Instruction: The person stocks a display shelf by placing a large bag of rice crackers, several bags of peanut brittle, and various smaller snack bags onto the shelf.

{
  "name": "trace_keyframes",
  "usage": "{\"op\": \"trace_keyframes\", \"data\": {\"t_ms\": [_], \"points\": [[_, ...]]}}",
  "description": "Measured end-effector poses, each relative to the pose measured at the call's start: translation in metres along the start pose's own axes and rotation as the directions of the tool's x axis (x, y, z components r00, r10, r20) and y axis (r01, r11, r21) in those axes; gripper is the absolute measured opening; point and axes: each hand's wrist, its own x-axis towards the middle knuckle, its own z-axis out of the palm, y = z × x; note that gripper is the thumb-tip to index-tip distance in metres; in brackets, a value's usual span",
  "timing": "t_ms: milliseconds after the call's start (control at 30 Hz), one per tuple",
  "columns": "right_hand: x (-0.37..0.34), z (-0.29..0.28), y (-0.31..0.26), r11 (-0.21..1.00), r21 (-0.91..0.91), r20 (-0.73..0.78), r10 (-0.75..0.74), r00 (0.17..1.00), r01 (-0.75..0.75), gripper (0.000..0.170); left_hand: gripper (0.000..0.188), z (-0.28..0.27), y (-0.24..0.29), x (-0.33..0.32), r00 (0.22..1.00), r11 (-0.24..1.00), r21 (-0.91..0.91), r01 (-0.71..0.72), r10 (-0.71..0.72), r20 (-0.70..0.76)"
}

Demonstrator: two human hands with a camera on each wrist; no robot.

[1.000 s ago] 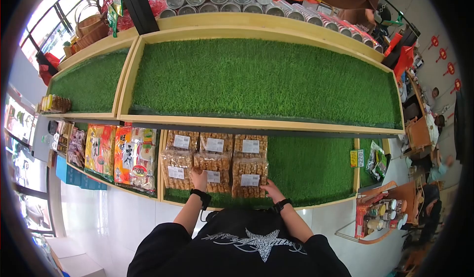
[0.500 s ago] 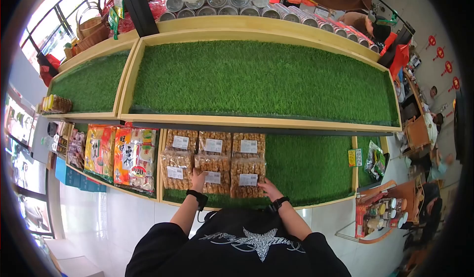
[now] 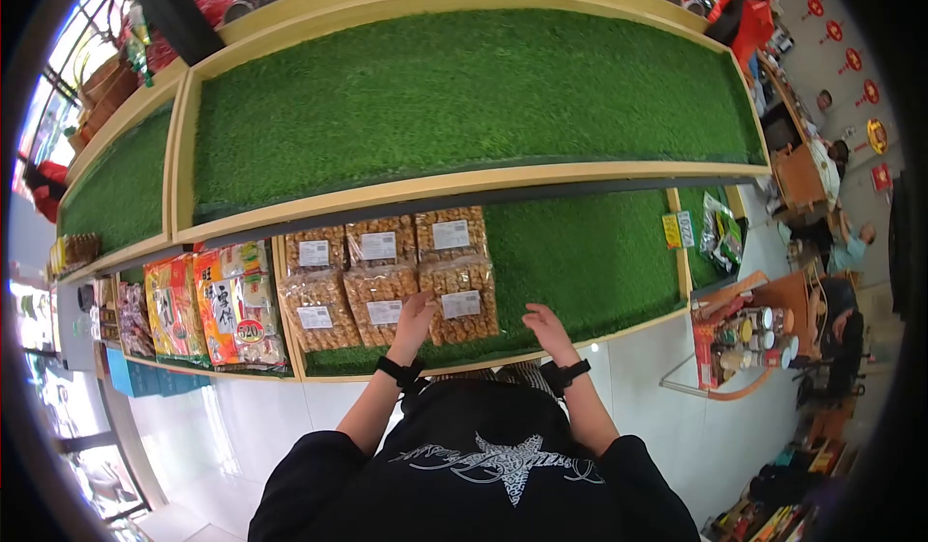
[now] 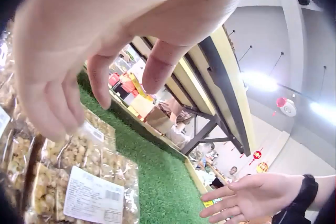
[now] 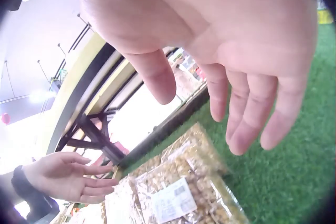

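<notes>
Clear bags of brown, knobbly snacks with white labels lie in two rows on the lower green-turf shelf. My left hand [image 3: 415, 322] is over the seam between the front middle bag [image 3: 367, 298] and the front right bag [image 3: 476, 289]. Its fingers are loosely bent with nothing between them in the left wrist view. To the right of the bags, my right hand [image 3: 549, 331] hangs above the turf, apart from them. In the right wrist view its fingers [image 5: 247, 113] are relaxed and hold nothing.
Orange-and-white rice cracker packs [image 3: 230, 305] fill the section to the left, past a wooden divider. An upper turf tray [image 3: 474, 97] with a wooden rim overhangs the back. A price tag [image 3: 679, 231] stands at the right divider. Jars on a cart [image 3: 759, 334] are farther right.
My right hand has come off the front right bag and moved away to the right. The left hand has shifted from the middle bag's left side to its right. The head view has tilted.
</notes>
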Motion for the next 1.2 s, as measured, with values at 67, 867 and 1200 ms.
{"op": "trace_keyframes", "data": {"t_ms": [67, 867, 1200], "points": [[-0.016, -0.02, 0.004, 0.999, 0.03, -0.05, -0.027, 0.998, 0.028, 0.036, 0.041, 0.005, 0.013, -0.009, 0.998, 0.999, -0.036, 0.029, -0.027, 0.062], [-0.274, -0.26, 0.134, 0.974, 0.167, -0.673, -0.001, 0.74, 0.154, 0.026, 0.028, 0.333, 0.073, -0.151, 0.785, 0.992, 0.083, -0.095, 0.024, 0.619], [-0.369, -0.27, 0.209, 0.871, 0.426, -0.791, 0.227, 0.568, 0.245, 0.029, 0.028, 0.434, 0.06, -0.179, 0.552, 0.958, 0.197, -0.206, -0.053, 0.832]]}}
